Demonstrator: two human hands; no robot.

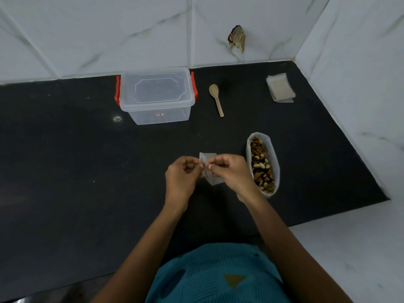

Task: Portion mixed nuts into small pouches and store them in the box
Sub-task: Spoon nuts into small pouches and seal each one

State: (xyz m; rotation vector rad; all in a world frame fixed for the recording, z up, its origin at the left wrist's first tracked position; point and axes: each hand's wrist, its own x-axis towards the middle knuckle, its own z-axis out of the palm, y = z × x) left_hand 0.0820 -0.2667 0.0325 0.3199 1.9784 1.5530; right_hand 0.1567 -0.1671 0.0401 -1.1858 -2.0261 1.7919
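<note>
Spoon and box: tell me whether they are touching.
Apart. The head view shows the spoon lying to the right of the box, with a strip of bare dark counter plainly between them.

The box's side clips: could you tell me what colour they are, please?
Orange-red clips on the clear box, seen in the head view.
</note>
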